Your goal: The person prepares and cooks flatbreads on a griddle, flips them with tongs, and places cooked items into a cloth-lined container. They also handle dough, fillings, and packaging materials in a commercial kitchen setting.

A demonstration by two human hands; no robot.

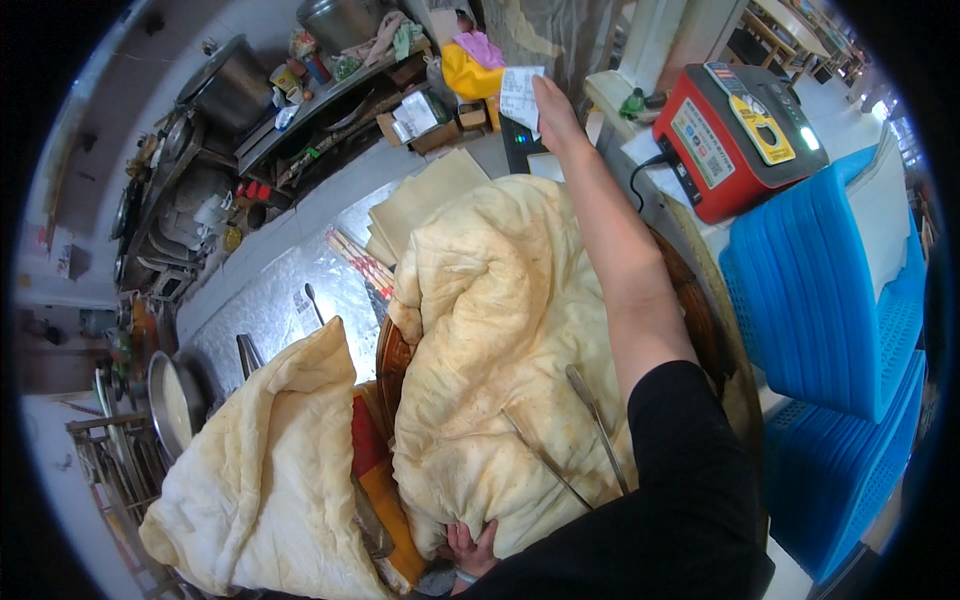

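My right hand [556,112] is stretched far forward and holds a printed white paper slip [520,96], which bears writing. At the bottom, my left hand [474,553] grips the near edge of a thick, cream padded quilt [480,345], where the cloth creases around the fingers. The quilt lies bunched over a round woven basket [393,367], hiding what is inside. Metal tongs [600,427] rest on the quilt with their arms apart, their near end partly hidden by my black sleeve. Left of the basket is another folded padded cloth [262,480].
Stacked blue plastic baskets [810,292] stand at right, beside a red and black device [742,142] with a cable. Brown paper sheets [427,195] and wrapped chopsticks [360,262] lie on the metal worktop [262,292]. A metal bowl [174,401] is at left.
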